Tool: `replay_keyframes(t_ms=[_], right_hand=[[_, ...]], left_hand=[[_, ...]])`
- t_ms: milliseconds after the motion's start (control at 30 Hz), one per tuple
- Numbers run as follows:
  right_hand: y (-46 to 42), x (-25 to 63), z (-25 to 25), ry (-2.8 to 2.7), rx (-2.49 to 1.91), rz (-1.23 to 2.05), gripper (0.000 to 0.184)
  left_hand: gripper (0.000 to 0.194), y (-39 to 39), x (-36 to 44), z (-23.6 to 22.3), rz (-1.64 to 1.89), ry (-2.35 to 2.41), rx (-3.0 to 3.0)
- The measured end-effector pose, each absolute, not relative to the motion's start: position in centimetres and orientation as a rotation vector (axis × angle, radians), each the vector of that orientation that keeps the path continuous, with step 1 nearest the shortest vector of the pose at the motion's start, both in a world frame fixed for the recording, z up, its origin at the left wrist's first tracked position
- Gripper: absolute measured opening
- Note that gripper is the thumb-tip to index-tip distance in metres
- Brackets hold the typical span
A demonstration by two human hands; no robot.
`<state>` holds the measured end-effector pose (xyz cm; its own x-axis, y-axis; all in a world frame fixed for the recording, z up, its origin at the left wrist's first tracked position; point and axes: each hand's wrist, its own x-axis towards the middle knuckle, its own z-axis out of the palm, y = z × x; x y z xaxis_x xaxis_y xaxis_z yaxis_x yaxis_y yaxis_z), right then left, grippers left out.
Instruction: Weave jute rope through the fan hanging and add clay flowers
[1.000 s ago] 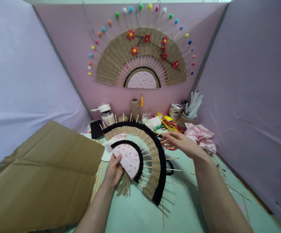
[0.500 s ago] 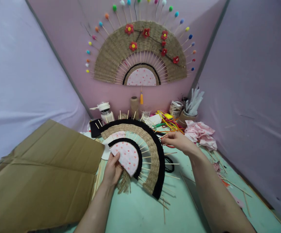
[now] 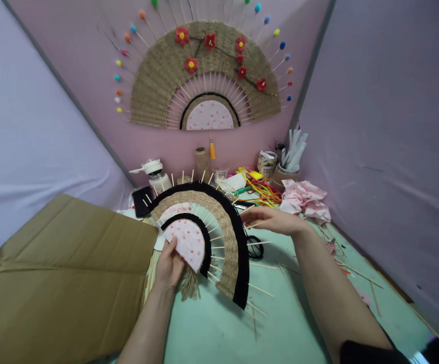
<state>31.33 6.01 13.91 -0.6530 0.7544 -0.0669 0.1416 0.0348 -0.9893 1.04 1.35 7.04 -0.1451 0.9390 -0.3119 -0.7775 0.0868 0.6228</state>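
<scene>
My left hand [image 3: 170, 268] grips a half-round woven fan [image 3: 229, 242] at its inner dotted pink-and-white centre, thumb on top and the other fingers underneath. Black bands edge the tan woven ring, and thin wooden sticks poke out past the outer rim. Beside that rim, on the right, my right hand [image 3: 270, 221] has its fingers stretched out among the stick ends, their tips close to the black band. A loose coil of black cord [image 3: 255, 248] lies just below the right hand. Under the fan's centre hangs a tan fibre tassel [image 3: 190, 286].
A folded cardboard sheet [image 3: 71, 273] covers the left side. Behind are a white-lidded jar [image 3: 159, 177], a cardboard tube [image 3: 202, 162], coloured strips [image 3: 259, 187] and crumpled pink paper [image 3: 305, 197]. A larger decorated fan [image 3: 151, 76] hangs on the wall. Loose sticks [image 3: 291, 288] lie at right.
The right hand's fingers have gone from a pinch at the fan's rim to stretched out. The view has shifted slightly; the left hand keeps its hold on the fan.
</scene>
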Motion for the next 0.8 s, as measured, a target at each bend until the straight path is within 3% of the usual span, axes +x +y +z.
replay_keyframes(t_ms=[67, 200, 533, 800], right_hand=[[6.1, 31.0, 13.5, -1.915, -0.819, 1.77, 0.037], [6.1, 31.7, 13.3, -1.898, -0.974, 1.792, 0.027], [7.3, 35.3, 14.3, -0.709, -0.63, 1.456, 0.016], [7.9, 35.4, 14.2, -0.516, -0.645, 1.356, 0.016]], left_hand=[[0.033, 1.4, 0.9, 7.0, 1.521, 0.808, 0.261], [0.035, 1.4, 0.7, 6.9, 1.516, 0.829, 0.292], [0.027, 1.2, 0.9, 6.9, 1.463, 0.925, 0.313], [0.041, 0.9, 0.7, 7.9, 1.269, 0.965, 0.188]])
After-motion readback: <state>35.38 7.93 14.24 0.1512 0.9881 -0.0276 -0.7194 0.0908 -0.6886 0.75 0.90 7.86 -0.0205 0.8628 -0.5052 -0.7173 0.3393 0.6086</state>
